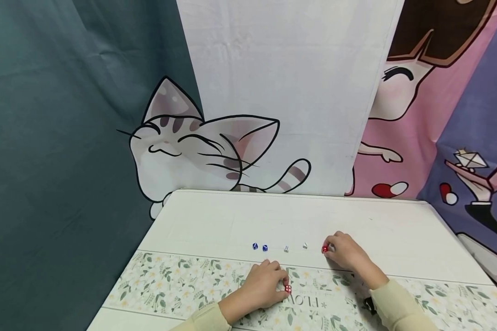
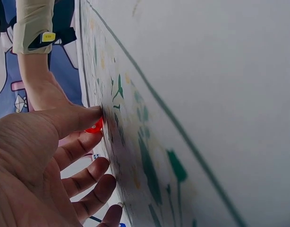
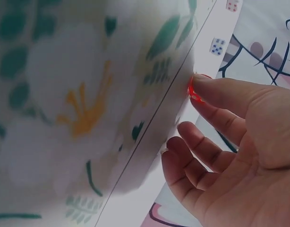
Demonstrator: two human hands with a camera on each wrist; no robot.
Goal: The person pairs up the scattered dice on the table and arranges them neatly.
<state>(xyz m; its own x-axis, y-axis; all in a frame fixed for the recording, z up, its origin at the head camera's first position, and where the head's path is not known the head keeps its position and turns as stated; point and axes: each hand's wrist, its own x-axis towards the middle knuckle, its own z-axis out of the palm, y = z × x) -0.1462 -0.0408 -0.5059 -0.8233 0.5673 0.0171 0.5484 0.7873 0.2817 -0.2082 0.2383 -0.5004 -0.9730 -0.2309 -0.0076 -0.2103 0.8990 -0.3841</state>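
White table (image 1: 356,220), floral band (image 1: 182,276) across it. Left hand (image 1: 260,286) over band: thumb and index pinching red die (image 1: 288,288) at tips, other fingers loosely bent. Die is cube, edges equal, pip face toward head view. Right hand (image 1: 347,252) just past band's far edge, same pinch on second red die (image 1: 325,249), facing hard to tell. Blue dice (image 1: 255,246), white dice (image 1: 286,249), two each, also past band's far edge.

Curtained-off corner, rm. type unclear: dk. curtain (image 1: 45,138) upper L, cartoon-cat backdrop (image 1: 290,87) upper ctr., pink/purple cartoon cloth (image 1: 422,142) upper R, floral-banded counter (image 1: 223,216) lower ctr.
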